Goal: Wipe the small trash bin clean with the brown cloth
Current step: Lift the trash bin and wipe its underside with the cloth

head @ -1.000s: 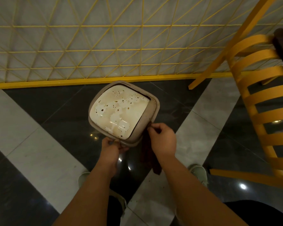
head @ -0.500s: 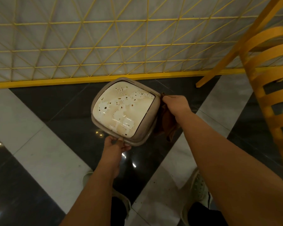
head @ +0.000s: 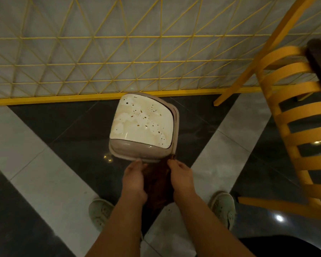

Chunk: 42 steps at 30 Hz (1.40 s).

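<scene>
Glossy floor (head: 44,130) of dark and pale grey tiles in diagonal bands; two pale shoes (head: 100,214) at lower centre, yellow chair (head: 293,115) standing at right.

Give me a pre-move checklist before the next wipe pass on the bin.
1. Left hand grips the small trash bin at its near rim: ok.
2. Right hand holds the brown cloth: ok.
3. Cloth on the bin's stained face: not ok, it hangs below the rim.
4. Stained face clean: not ok, brown spots show.
5. Yellow chair clear of the bin: ok.
6. Cloth damp: cannot tell.
</scene>
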### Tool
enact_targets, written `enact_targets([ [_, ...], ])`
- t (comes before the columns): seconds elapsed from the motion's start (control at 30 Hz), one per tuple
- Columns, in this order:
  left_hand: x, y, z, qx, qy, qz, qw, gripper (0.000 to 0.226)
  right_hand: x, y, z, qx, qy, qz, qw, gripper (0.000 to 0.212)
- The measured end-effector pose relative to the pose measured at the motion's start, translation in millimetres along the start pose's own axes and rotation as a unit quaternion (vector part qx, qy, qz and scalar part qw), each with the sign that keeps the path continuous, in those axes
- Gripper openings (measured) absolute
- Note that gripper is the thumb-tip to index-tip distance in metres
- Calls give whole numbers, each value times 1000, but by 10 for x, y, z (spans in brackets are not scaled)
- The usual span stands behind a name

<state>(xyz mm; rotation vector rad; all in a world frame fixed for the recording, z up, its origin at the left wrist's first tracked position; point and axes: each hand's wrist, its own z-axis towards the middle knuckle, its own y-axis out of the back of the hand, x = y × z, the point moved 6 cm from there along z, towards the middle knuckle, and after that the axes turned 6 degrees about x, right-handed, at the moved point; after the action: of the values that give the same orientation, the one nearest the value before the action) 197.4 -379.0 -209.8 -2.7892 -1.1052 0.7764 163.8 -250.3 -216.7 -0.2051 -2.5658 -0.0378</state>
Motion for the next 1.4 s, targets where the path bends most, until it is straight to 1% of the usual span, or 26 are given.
enact_targets([
  [0.07, 8, -26, -2, -9, 0, 6, 1000, 33, -58, -3, -40, 6, 15, 19, 1000, 13],
  [0.1, 9, -29, 6, -12, -4, 2, 1000, 32, -30, 41, -36, -10, 35, 20, 999, 15],
  [0.17, 8, -43, 22, -8, -11, -4, 1000, 31, 67, 175, -20, -66, 78, 16, 995, 24],
  [0.23, 27, -73, 34, 0, -16, -4, 1000, 33, 174, 237, -42, -102, 121, 6, 987, 21],
  [0.3, 48, -117, 24, 11, -18, -10, 1000, 34, 242, 164, -58, -92, 159, -30, 983, 15],
  [0.37, 61, -158, 27, 20, -23, -15, 999, 35, 278, 65, -45, -74, 188, -90, 975, 8],
  [0.43, 49, -185, 57, 25, -45, -15, 999, 35, 338, 54, 2, -78, 213, -124, 966, 4],
  [0.57, 26, -177, 107, -1, -91, -16, 996, 27, 680, 81, 179, -99, 258, -212, 937, 16],
  [0.63, 44, -163, 120, -8, -99, -7, 995, 23, 824, 37, 250, -101, 263, -249, 927, 20],
  [0.7, 50, -151, 121, -7, -108, 2, 994, 24, 808, 15, 244, -106, 264, -269, 920, 24],
  [0.8, 33, -163, 129, -1, -113, 10, 994, 30, 530, 57, 86, -109, 284, -241, 922, 24],
  [0.87, 32, -159, 119, -4, -105, 2, 994, 30, 287, 84, -20, -99, 275, -203, 934, 22],
  [0.93, 40, -150, 108, -7, -96, -2, 995, 30, 173, 88, -73, -90, 265, -190, 941, 20],
  [1.03, 24, -144, 86, -7, -107, 25, 994, 34, 361, 89, -25, -87, 278, -230, 928, 20],
  [1.17, 42, -182, 89, 0, -109, 36, 993, 39, 786, 50, 124, -108, 299, -344, 884, 26],
  [1.27, 24, -186, 83, -15, -114, 30, 993, 39, 720, 30, 150, -108, 285, -416, 857, 23],
  [1.33, 31, -178, 89, -22, -107, 26, 994, 33, 439, 70, 135, -85, 259, -435, 858, 22],
  [1.4, 35, -179, 82, -22, -99, 15, 995, 27, 182, 154, 8, -71, 257, -406, 874, 20],
])
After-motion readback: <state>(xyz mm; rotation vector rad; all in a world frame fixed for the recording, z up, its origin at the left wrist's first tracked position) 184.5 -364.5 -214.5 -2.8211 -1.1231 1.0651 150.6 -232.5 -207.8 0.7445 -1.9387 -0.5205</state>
